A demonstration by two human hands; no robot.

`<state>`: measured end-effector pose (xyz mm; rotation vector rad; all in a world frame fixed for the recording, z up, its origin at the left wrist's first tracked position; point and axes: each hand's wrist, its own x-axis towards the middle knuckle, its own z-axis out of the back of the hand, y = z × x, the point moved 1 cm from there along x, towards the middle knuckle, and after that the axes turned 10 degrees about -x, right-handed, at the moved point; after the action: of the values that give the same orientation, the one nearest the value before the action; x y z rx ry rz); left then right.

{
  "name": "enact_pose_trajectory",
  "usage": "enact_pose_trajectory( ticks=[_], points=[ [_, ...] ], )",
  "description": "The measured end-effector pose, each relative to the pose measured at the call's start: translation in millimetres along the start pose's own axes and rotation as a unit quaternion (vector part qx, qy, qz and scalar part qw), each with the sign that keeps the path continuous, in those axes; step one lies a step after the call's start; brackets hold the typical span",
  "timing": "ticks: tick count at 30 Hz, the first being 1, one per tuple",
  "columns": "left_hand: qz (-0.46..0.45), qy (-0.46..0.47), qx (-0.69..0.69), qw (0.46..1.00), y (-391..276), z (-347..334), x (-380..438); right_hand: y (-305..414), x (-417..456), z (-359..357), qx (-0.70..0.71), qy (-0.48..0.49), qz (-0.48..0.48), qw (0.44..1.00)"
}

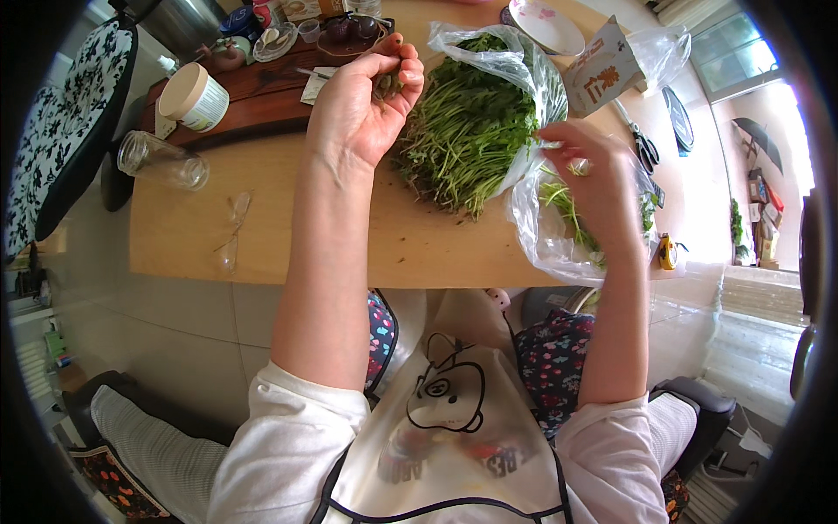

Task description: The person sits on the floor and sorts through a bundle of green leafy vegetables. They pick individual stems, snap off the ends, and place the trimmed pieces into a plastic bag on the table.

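A large bunch of leafy greens with thin stems (471, 124) lies on the wooden table (262, 255), roots towards me, partly in a clear plastic bag (546, 72). My left hand (366, 105) is raised just left of the bunch, palm up. Its fingers curl around small brownish-green plant bits (386, 85). Blurred by motion, my right hand (586, 167) hovers over a second clear plastic bag (533, 242) with loose green stems (563, 200) in it. The fingertips are at the right edge of the bunch; whether they pinch anything is unclear.
Eyeglasses (234, 229) and a glass jar (163, 160) lie on the left, near a paper tub (194, 98) on a dark wooden tea tray (262, 92). Scissors (645, 147), a tape measure (668, 252) and a printed paper bag (602, 69) are at right. A floral plate (546, 26) sits behind.
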<state>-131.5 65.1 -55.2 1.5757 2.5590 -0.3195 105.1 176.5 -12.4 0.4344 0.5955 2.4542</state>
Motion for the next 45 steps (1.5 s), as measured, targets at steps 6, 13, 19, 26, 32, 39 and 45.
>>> enact_pose_trajectory(
  ticks=[6, 13, 19, 26, 32, 39, 45],
  points=[
    [-0.020, -0.035, 0.038, 0.998, 3.6, -7.1, -2.5, -1.6, 25.7, -86.8, -0.253, 0.031, 0.199, 0.946],
    [-0.029, 0.009, 0.280, 0.960, -0.1, -8.0, -8.1, -11.5, 35.5, -79.2, -0.116, 0.058, 0.163, 0.978],
    [-0.009, 0.007, 0.666, 0.746, 16.7, -12.8, -18.1, -4.4, 39.5, -55.6, 0.013, 0.026, 0.123, 0.992],
    [0.066, 0.025, 0.723, 0.687, 32.5, -13.6, -17.0, -0.9, 44.0, -51.8, 0.013, -0.014, 0.136, 0.991],
    [-0.009, 0.069, 0.623, 0.780, 34.7, -19.1, -17.5, -0.4, 48.2, -52.7, 0.119, -0.067, 0.086, 0.987],
    [0.013, 0.186, 0.307, 0.933, 26.6, -28.5, -19.6, 25.1, 56.3, -28.4, 0.171, -0.104, -0.006, 0.980],
    [0.069, 0.243, 0.014, 0.967, 2.8, -19.7, -10.8, 8.8, 57.6, -6.1, 0.598, -0.077, 0.020, 0.797]
  ],
)
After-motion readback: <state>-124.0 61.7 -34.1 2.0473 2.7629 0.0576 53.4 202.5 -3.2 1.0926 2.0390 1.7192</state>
